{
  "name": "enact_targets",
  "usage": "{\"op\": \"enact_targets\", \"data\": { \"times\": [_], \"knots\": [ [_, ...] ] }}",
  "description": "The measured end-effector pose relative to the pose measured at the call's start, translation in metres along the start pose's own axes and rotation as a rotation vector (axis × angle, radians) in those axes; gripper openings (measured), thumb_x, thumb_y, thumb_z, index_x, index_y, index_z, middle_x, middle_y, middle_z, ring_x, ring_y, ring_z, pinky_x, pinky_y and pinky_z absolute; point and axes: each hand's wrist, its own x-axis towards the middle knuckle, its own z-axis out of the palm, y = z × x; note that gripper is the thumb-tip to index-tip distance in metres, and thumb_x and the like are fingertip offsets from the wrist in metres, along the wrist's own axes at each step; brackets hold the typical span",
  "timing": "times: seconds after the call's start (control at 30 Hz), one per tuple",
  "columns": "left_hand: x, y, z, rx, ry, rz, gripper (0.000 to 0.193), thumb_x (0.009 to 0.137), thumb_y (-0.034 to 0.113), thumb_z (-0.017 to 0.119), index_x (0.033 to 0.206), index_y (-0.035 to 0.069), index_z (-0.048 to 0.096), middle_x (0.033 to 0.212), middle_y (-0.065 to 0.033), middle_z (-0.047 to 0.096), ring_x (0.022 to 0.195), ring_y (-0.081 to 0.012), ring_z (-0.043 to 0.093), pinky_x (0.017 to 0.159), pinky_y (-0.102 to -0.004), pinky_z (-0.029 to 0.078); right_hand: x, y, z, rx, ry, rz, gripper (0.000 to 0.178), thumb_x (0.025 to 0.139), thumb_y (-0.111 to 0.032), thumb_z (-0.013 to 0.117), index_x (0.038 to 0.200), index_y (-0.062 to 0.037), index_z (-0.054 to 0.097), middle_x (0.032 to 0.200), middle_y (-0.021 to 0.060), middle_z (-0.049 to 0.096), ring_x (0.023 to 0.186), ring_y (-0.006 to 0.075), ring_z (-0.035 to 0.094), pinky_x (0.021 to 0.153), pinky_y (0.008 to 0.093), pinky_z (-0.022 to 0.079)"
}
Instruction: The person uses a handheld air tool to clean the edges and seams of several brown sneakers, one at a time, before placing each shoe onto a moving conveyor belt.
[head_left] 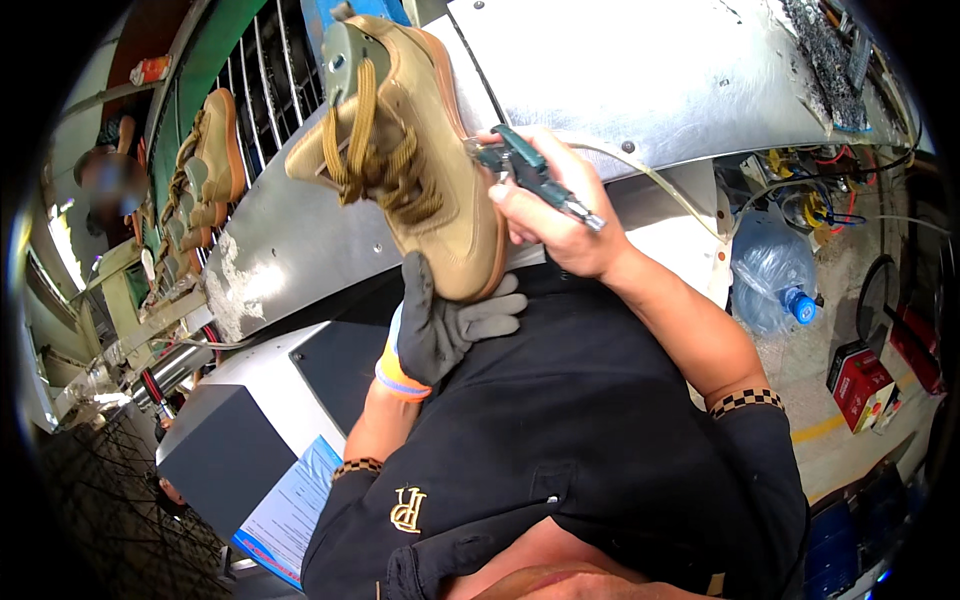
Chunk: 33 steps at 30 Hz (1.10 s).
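Observation:
A tan lace-up boot (440,215) with brown laces and a tan-orange sole lies across the metal worktop, its toe toward me. My left hand (445,325), in a grey glove with an orange and blue cuff, cups the toe, thumb on one side and fingers on the other. A green last (345,60) shows in the boot's opening. My bare right hand (570,215) is closed round a dark green hand tool (530,165) with metal ends. One end points at the side of the boot, near the sole edge; whether it touches cannot be made out.
More tan boots (212,150) stand by a metal rack (265,75) at the left. A pale hose (665,185) runs right from near my right hand. A large clear bottle (770,275) and a red box (860,385) are on the floor. Someone is at the far left.

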Motion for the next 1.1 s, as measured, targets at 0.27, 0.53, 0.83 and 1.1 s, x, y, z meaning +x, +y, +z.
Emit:
{"op": "enact_targets", "data": {
  "times": [0.27,0.53,0.83,1.1],
  "knots": [
    [0.034,-0.009,0.039,-0.011,-0.249,-0.144,0.105,0.083,0.080,0.036,0.143,-0.007,0.031,0.129,-0.0233,0.055,0.113,-0.0315,0.061,0.095,-0.0429,0.052,-0.046,-0.045,-0.031,0.005,0.014,0.237,0.040,0.088,-0.009,0.058,0.126,0.0013,0.051,0.073,0.0011,0.054,0.053,0.0063,0.047,0.053,0.0252,0.045],
    [0.081,-0.013,0.090,0.075,-0.337,0.054,0.107,0.078,0.088,0.024,0.132,-0.003,0.041,0.112,-0.0168,0.060,0.088,-0.0249,0.063,0.079,-0.0348,0.053,-0.063,-0.054,-0.028,-0.046,0.179,0.111,0.039,0.089,-0.005,0.058,0.126,0.0015,0.050,0.068,-0.0011,0.051,0.053,0.0057,0.046,0.052,0.0229,0.041],
    [0.090,-0.005,0.052,0.751,-0.328,0.399,0.063,0.092,0.051,0.058,0.127,-0.001,0.051,0.118,-0.0130,0.059,0.110,-0.0230,0.058,0.095,-0.0311,0.046,-0.065,-0.012,-0.011,-0.471,0.228,-0.139,0.047,0.087,-0.001,0.057,0.133,0.0014,0.046,0.080,0.0015,0.055,0.067,0.0053,0.052,0.064,0.0202,0.044],
    [-0.043,0.085,-0.048,1.087,0.361,1.340,0.084,0.073,0.028,0.080,0.139,-0.005,0.040,0.135,-0.0188,0.050,0.114,-0.0309,0.058,0.101,-0.0391,0.045,-0.035,-0.019,-0.031,-0.276,0.144,-0.067,0.044,0.090,-0.002,0.052,0.133,0.0062,0.045,0.077,0.0046,0.056,0.063,0.0098,0.055,0.061,0.0251,0.048]
  ]
}}
